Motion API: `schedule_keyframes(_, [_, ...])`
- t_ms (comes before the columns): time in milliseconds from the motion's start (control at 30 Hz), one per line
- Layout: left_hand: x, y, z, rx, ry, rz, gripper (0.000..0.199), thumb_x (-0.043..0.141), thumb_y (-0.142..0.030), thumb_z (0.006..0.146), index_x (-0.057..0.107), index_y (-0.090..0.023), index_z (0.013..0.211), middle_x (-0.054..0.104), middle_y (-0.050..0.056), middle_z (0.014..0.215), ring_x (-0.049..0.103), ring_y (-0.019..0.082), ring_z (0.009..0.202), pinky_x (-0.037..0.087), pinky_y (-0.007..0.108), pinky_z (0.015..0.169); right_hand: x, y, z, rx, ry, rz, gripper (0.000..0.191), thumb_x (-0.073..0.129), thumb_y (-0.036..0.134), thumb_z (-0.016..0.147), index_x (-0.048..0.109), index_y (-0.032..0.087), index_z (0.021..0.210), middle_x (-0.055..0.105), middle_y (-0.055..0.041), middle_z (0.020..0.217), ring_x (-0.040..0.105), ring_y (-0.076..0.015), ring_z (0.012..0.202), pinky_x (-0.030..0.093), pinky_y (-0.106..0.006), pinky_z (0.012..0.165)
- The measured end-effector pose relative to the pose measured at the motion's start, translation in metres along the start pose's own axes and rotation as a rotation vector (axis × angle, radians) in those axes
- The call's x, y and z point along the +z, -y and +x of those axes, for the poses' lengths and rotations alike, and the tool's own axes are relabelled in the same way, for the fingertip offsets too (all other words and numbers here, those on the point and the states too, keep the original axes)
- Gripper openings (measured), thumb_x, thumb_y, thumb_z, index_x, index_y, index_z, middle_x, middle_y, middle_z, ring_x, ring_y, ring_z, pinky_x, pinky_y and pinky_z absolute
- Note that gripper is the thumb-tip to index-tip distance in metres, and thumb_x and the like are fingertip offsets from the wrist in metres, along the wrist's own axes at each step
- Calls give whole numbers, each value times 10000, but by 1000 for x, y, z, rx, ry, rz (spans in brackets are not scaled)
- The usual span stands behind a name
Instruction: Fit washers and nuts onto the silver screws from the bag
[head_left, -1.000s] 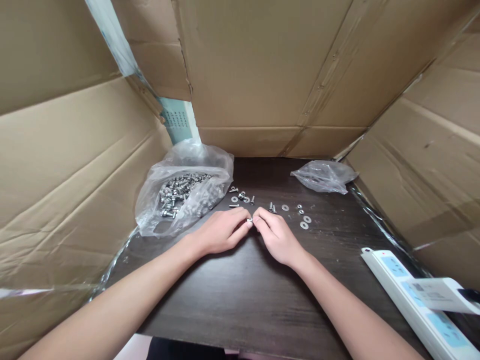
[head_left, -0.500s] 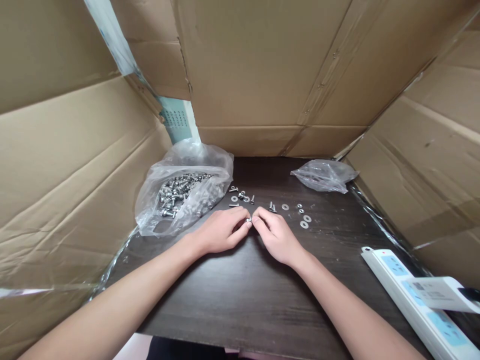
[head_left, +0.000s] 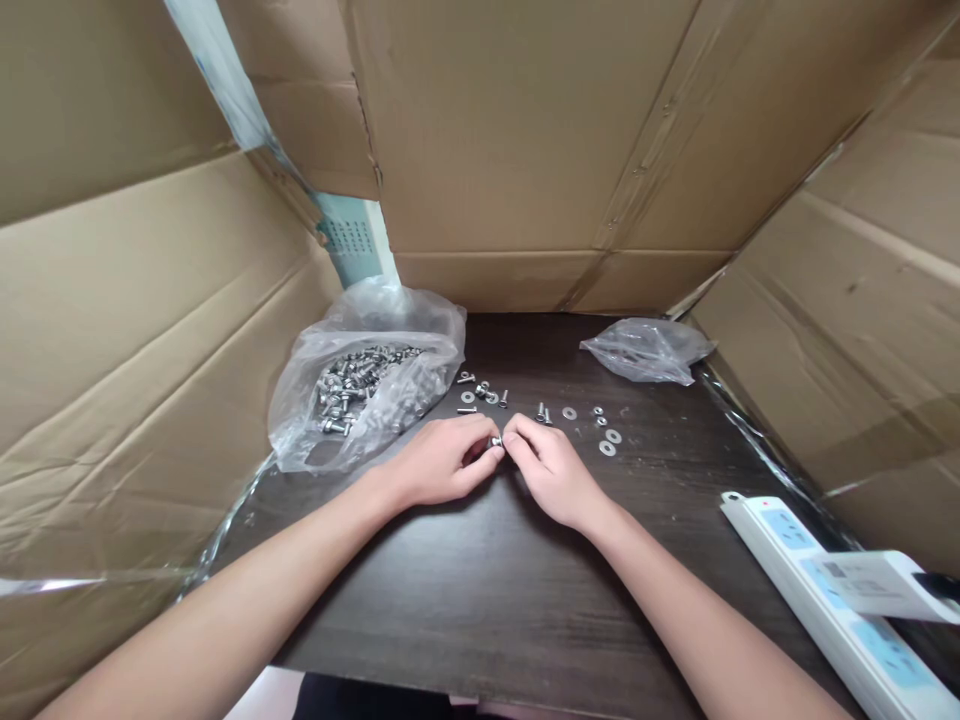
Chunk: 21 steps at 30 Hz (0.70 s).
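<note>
My left hand and my right hand rest on the dark wooden table, fingertips meeting. Between them they pinch a small metal screw; which parts each hand grips is too small to tell. Just beyond the fingers lie loose screws and a few washers. A clear plastic bag of screws lies open at the left, close to my left hand.
A smaller crumpled plastic bag lies at the back right. A white power strip with a paper label runs along the right front edge. Cardboard walls close in the table at the left, back and right.
</note>
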<state>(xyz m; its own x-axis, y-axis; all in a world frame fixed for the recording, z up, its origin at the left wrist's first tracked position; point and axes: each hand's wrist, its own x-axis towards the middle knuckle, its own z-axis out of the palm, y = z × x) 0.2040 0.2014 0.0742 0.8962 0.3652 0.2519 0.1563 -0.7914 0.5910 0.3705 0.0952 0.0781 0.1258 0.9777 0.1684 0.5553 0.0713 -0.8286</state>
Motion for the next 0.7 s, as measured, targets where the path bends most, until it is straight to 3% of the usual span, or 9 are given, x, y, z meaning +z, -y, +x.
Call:
schedule_keyframes(167, [-1, 0, 0, 14, -20, -60, 157, 502, -287, 977, 601, -174, 932, 602, 13, 811, 509, 142, 708, 363, 268, 675, 0, -1, 1, 26, -7, 36, 295, 413, 353, 999, 469, 203, 753, 514, 20, 692, 463, -136, 666, 361, -274, 665])
schedule_keyframes(500, [-1, 2, 3, -20, -61, -134, 126, 529, -206, 854, 541, -162, 736, 471, -24, 671, 413, 116, 628, 329, 261, 620, 3, -2, -1, -29, 7, -36, 216, 462, 314, 989, 508, 199, 812, 531, 21, 717, 470, -134, 667, 365, -269, 657])
schedule_keyframes(700, [0, 1, 3, -23, -80, -129, 132, 543, -207, 856, 561, -159, 735, 471, -27, 668, 419, 112, 631, 329, 261, 630, 2, 0, -2, -46, 1, -48, 206, 452, 302, 985, 487, 203, 808, 515, 21, 696, 455, -133, 636, 351, -268, 624])
